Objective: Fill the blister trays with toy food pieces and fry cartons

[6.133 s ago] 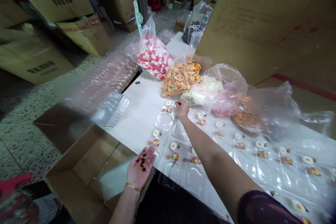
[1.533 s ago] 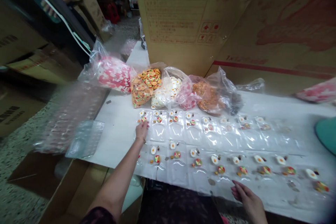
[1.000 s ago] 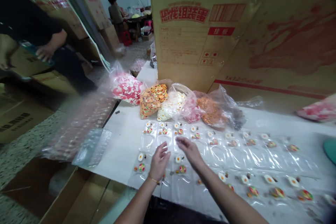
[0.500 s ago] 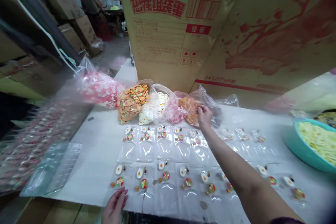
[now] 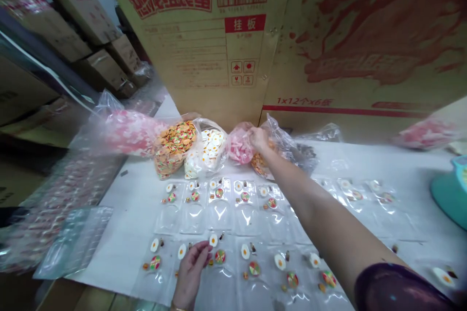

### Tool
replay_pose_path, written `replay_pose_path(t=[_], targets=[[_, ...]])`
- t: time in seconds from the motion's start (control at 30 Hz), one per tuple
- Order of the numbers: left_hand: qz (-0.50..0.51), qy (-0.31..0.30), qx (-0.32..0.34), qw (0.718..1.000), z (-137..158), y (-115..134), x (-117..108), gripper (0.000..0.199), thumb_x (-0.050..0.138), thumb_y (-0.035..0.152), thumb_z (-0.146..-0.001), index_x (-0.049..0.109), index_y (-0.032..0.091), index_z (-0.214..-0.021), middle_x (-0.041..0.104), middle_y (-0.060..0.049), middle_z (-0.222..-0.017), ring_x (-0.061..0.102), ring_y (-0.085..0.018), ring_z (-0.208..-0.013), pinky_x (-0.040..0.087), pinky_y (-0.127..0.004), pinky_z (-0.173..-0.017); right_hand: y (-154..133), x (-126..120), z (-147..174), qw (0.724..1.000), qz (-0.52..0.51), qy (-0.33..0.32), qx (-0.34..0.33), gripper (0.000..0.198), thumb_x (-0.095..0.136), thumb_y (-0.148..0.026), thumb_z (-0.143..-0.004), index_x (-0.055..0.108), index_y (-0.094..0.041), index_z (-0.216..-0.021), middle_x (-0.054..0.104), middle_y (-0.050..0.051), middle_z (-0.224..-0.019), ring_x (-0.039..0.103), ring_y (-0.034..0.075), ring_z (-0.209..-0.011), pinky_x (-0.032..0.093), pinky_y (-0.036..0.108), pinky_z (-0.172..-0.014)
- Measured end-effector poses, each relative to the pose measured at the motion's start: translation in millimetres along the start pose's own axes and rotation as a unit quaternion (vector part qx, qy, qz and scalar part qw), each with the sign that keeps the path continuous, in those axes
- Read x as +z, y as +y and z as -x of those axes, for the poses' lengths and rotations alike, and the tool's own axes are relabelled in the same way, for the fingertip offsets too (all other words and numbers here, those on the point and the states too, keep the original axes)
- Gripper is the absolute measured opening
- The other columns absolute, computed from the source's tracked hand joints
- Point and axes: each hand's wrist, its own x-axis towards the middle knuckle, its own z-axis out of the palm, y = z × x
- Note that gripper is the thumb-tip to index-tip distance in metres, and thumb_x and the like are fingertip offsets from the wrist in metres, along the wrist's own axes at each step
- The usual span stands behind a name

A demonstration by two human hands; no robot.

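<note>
My right hand [image 5: 258, 139] reaches to the mouth of a clear bag of pink-and-white pieces [image 5: 240, 148], its fingertips hidden at the plastic. A bag of small orange-brown pieces [image 5: 260, 164] is just below that hand. My left hand [image 5: 192, 272] hovers over the front row of clear plastic blister trays [image 5: 219, 286], its fingertips bent close together; anything between them is too small to make out. Beside those fingertips are a miniature fried egg [image 5: 213, 240] and a round miniature pizza [image 5: 220, 256]. Similar toy pieces lie in the other trays.
A bag of toy eggs [image 5: 209, 150] and a bag of orange pieces [image 5: 175, 148] stand left of my right hand. Behind them rises a large cardboard carton [image 5: 219, 97]. Stacked blister packs [image 5: 54, 189] crowd the left; a turquoise tub [image 5: 448, 197] sits right.
My right hand has moved left from the orange-brown bag to the pink-and-white bag. My left hand has shifted right and forward over the front trays. The view has shifted too.
</note>
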Motion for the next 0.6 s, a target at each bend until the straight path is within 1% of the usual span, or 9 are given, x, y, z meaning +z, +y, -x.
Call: replay_pose_path(t=[0.07,0.1,0.17,0.2,0.3,0.37,0.47,0.53,0.6], targets=[[0.002,-0.002,-0.006,1.0,0.0,-8.0,-0.1,0.051,0.066,0.052,-0.056,0.061,0.015,-0.092,0.067,-0.007,-0.087,0.061,-0.018,-0.077,0.047,-0.027,-0.07,4.8,-4.1,-10.6,0.993,-0.026,0.073,0.086,0.026,0.039,-0.014,-0.068,0.063,-0.011,-0.076,0.063,0.007,-0.071,0.057,0.018,-0.066,0.043,0.029,-0.064],[0.003,-0.002,-0.009,1.0,-0.2,-11.3,-0.5,0.051,0.065,0.051,-0.058,0.061,0.015,-0.093,0.066,-0.007,-0.088,0.061,-0.017,-0.077,0.047,-0.027,-0.071,5.9,-3.9,-13.8,0.988,-0.036,0.095,0.119,0.026,0.038,-0.015,-0.068,0.063,-0.011,-0.076,0.063,0.006,-0.069,0.056,0.016,-0.063,0.043,0.027,-0.061],[0.009,-0.003,-0.019,1.0,-1.1,-15.4,-1.2,0.051,0.064,0.05,-0.06,0.06,0.014,-0.096,0.066,-0.008,-0.09,0.061,-0.017,-0.077,0.046,-0.027,-0.072,5.5,-0.8,-18.1,0.982,-0.066,0.11,0.141,0.026,0.039,-0.014,-0.067,0.063,-0.013,-0.074,0.062,0.004,-0.065,0.056,0.014,-0.059,0.044,0.024,-0.057],[0.012,-0.001,-0.024,1.0,-1.6,-16.0,-1.0,0.052,0.065,0.05,-0.06,0.06,0.014,-0.096,0.066,-0.008,-0.09,0.061,-0.017,-0.077,0.046,-0.027,-0.071,4.6,1.3,-19.7,0.981,-0.078,0.113,0.14,0.025,0.039,-0.013,-0.066,0.063,-0.013,-0.074,0.062,0.003,-0.065,0.055,0.013,-0.058,0.043,0.023,-0.057],[0.021,-0.002,-0.033,0.999,-3.7,-12.4,2.8,0.052,0.067,0.049,-0.058,0.06,0.013,-0.095,0.066,-0.009,-0.089,0.06,-0.016,-0.075,0.046,-0.027,-0.069,3.2,3.9,-21.8,0.973,-0.105,0.148,0.142,0.027,0.039,-0.012,-0.064,0.063,-0.013,-0.076,0.062,0.002,-0.066,0.056,0.013,-0.06,0.043,0.022,-0.059],[0.023,-0.008,-0.035,0.999,-5.4,-6.8,7.9,0.051,0.067,0.049,-0.057,0.061,0.013,-0.093,0.066,-0.008,-0.087,0.06,-0.016,-0.073,0.046,-0.026,-0.068,4.5,1.3,-18.7,0.978,-0.095,0.14,0.122,0.028,0.038,-0.011,-0.064,0.063,-0.014,-0.075,0.063,0.002,-0.068,0.056,0.014,-0.064,0.043,0.023,-0.061],[0.027,-0.021,-0.034,0.999,-8.6,1.8,17.4,0.049,0.067,0.048,-0.057,0.061,0.014,-0.092,0.066,-0.008,-0.087,0.06,-0.015,-0.072,0.046,-0.026,-0.068,6.0,-6.4,-5.1,0.987,-0.054,0.112,0.1,0.033,0.035,-0.008,-0.064,0.064,-0.014,-0.079,0.064,0.003,-0.072,0.056,0.015,-0.067,0.043,0.024,-0.064],[0.031,-0.029,-0.035,0.998,-11.0,5.9,23.3,0.048,0.067,0.047,-0.058,0.062,0.014,-0.092,0.066,-0.007,-0.087,0.06,-0.015,-0.073,0.047,-0.026,-0.069,4.1,-11.5,8.3,0.995,-0.002,0.077,0.068,0.034,0.037,-0.008,-0.064,0.064,-0.015,-0.083,0.064,0.004,-0.077,0.056,0.016,-0.07,0.043,0.026,-0.066],[0.03,-0.038,-0.034,0.998,-13.0,8.4,27.7,0.047,0.067,0.047,-0.058,0.062,0.015,-0.091,0.066,-0.007,-0.086,0.06,-0.015,-0.073,0.047,-0.026,-0.069,0.0,-16.0,22.5,0.998,0.053,0.023,0.03,0.032,0.04,-0.008,-0.065,0.064,-0.016,-0.085,0.064,0.005,-0.079,0.056,0.018,-0.073,0.042,0.027,-0.069]])
